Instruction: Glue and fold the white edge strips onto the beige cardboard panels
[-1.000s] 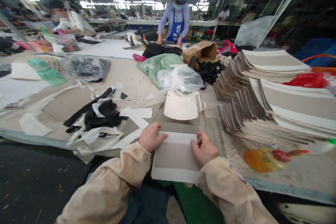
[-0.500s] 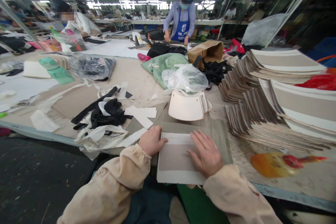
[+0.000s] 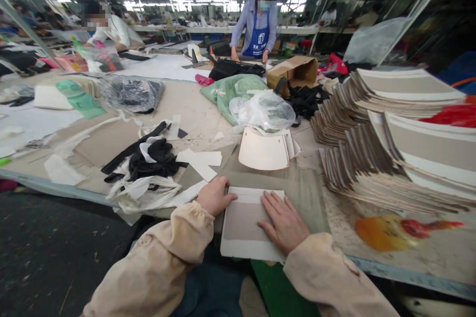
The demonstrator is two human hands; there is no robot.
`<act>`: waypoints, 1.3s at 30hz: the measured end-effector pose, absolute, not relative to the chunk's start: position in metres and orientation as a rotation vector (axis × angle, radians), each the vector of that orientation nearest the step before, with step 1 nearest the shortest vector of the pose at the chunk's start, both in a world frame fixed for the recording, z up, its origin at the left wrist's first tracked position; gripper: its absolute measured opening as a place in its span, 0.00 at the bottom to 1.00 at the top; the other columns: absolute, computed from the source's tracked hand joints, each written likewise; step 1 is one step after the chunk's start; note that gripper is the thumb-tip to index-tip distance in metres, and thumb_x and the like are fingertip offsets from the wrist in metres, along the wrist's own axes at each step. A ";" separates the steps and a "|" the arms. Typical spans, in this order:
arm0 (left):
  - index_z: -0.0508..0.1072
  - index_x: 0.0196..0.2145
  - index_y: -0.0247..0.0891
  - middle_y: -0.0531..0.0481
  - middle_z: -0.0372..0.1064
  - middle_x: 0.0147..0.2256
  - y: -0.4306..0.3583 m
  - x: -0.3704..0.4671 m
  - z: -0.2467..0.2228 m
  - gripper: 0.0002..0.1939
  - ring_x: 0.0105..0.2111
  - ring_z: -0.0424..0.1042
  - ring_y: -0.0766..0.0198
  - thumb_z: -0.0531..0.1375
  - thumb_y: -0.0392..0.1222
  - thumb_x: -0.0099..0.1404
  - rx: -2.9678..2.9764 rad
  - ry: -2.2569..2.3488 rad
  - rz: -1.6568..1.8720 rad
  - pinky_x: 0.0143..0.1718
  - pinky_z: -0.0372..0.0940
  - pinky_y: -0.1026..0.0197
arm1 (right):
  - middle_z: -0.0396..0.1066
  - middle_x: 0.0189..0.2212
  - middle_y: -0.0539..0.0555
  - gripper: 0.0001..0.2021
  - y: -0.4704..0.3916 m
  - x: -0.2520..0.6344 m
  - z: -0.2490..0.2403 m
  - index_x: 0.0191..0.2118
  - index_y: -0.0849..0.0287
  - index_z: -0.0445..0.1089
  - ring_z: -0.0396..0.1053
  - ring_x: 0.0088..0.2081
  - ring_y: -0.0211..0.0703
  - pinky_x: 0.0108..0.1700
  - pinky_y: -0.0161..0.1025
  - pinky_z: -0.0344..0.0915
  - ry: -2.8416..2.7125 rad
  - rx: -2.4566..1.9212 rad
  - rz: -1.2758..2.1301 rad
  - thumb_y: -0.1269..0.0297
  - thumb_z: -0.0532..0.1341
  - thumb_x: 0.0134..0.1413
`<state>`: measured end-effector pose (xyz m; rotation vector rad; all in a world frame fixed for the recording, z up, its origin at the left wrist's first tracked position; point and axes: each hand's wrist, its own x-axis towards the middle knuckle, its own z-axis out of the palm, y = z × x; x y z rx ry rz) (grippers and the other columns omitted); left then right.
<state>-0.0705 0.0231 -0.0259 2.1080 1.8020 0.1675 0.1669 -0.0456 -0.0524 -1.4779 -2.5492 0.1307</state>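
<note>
A white panel with a grey-beige middle band [image 3: 241,221] lies in front of me, its near end reaching the table's edge. My left hand [image 3: 214,197] is closed at its upper left corner, thumb on top and the other fingers curled down by the edge. My right hand [image 3: 284,223] rests flat on the panel's right half, fingers stretched out and covering part of the band. Under the panel is a grey-green sheet [image 3: 310,198]. Just beyond stands a small pile of curved white pieces [image 3: 262,151] with brown edges.
Tall stacks of similar panels [image 3: 431,151] stand to the right, near a yellow bottle with a red nozzle [image 3: 386,233]. Black and white scraps [image 3: 154,161] lie left. A green bag [image 3: 223,94] and cardboard box [image 3: 292,72] sit beyond. A co-worker in a blue apron [image 3: 256,34] stands across the table.
My right hand has slid a little to the left over the panel, still flat. My left hand stays at the corner almost unmoved.
</note>
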 end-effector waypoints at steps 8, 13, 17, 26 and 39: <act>0.66 0.38 0.40 0.49 0.68 0.35 0.024 -0.070 -0.023 0.16 0.35 0.69 0.60 0.59 0.52 0.56 2.097 1.791 0.144 0.33 0.58 0.60 | 0.62 0.53 0.66 0.28 -0.039 0.182 -0.061 0.58 0.66 0.59 0.65 0.50 0.52 0.48 0.47 0.68 -1.719 -1.689 0.275 0.54 0.54 0.56; 0.66 0.37 0.39 0.49 0.67 0.35 0.023 -0.069 -0.020 0.15 0.35 0.68 0.59 0.58 0.52 0.56 2.081 1.769 0.173 0.33 0.58 0.60 | 0.72 0.41 0.58 0.29 -0.029 0.189 -0.060 0.57 0.59 0.59 0.72 0.34 0.46 0.37 0.43 0.70 -1.504 -1.857 0.547 0.55 0.58 0.49; 0.66 0.35 0.39 0.49 0.67 0.35 0.023 -0.069 -0.020 0.15 0.35 0.68 0.59 0.59 0.51 0.55 2.039 1.756 0.210 0.33 0.58 0.60 | 0.74 0.27 0.50 0.28 -0.025 0.185 -0.058 0.55 0.57 0.63 0.71 0.29 0.46 0.35 0.43 0.68 -1.357 -1.872 0.634 0.56 0.61 0.46; 0.65 0.48 0.32 0.44 0.69 0.38 0.013 -0.063 -0.009 0.30 0.36 0.70 0.59 0.60 0.56 0.55 1.228 1.233 0.850 0.38 0.64 0.59 | 0.75 0.36 0.54 0.21 -0.030 0.179 -0.031 0.41 0.60 0.72 0.71 0.37 0.45 0.39 0.39 0.69 -0.833 -1.257 1.055 0.56 0.68 0.39; 0.72 0.45 0.35 0.46 0.75 0.33 -0.014 -0.032 -0.005 0.22 0.30 0.73 0.61 0.64 0.49 0.55 0.734 0.892 0.985 0.32 0.67 0.62 | 0.75 0.32 0.54 0.17 -0.039 0.185 -0.018 0.37 0.60 0.75 0.69 0.33 0.45 0.35 0.37 0.66 -0.868 -1.248 1.035 0.52 0.67 0.44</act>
